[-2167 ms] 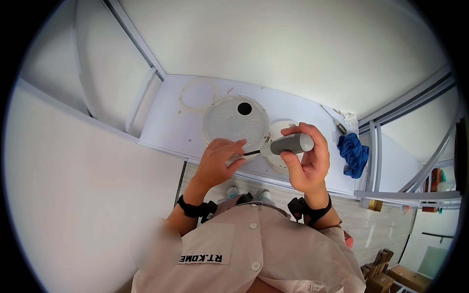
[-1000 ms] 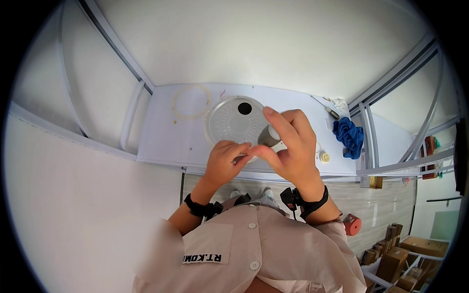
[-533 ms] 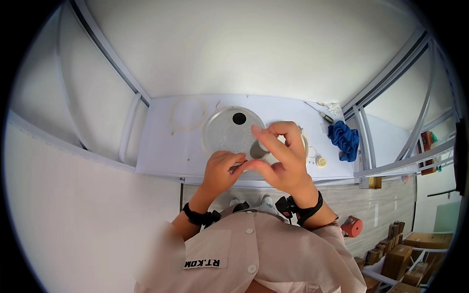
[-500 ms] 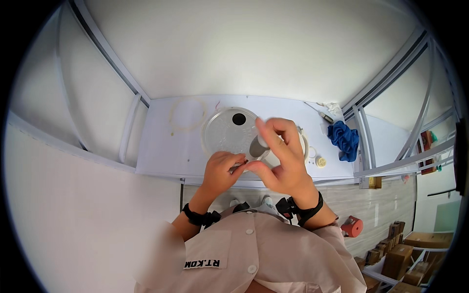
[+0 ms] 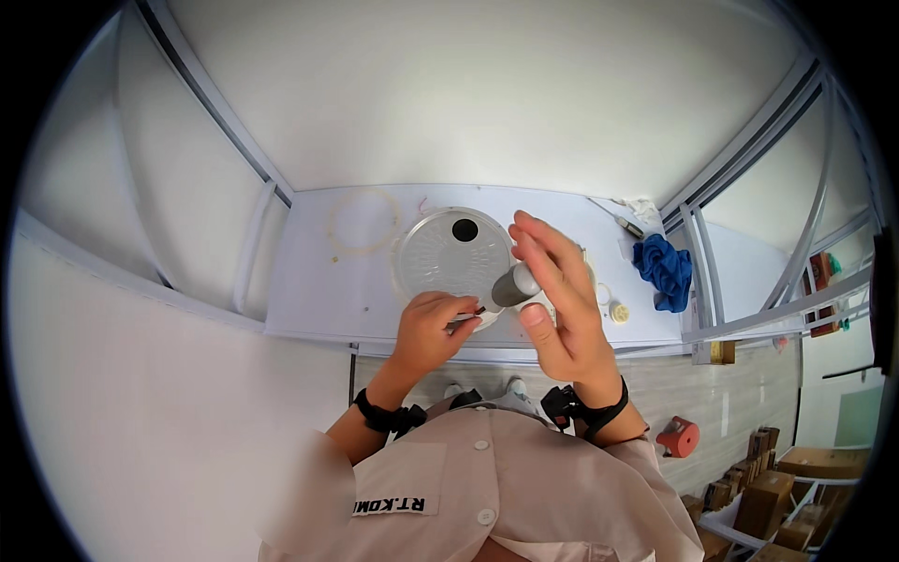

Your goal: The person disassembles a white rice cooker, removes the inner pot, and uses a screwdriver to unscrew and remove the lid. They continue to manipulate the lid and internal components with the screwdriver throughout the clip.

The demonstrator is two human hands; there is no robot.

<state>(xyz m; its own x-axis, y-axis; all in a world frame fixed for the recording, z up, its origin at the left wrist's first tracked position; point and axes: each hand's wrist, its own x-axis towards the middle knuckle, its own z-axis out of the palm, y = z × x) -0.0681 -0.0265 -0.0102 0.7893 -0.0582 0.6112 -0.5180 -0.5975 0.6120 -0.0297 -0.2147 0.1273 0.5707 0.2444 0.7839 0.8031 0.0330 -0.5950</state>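
Left hand has its thumb and fingertips drawn together in a pinch on the dark shaft of a grey-handled tool; whether a smaller piece also sits between those fingertips cannot be told; the tool is raised above the front of the table, its pale butt end tilted up toward the right hand; that hand is spread, fingers straight and thumb apart, its palm facing the handle, though contact with it is unclear; beneath and beyond the left hand lies a round silvery plate with a black disc near its far edge; a pale ring lies to the left of the plate; a small cream roll lies to the right of the right hand; farther right are a crumpled blue cloth and, just behind it, a slim tool
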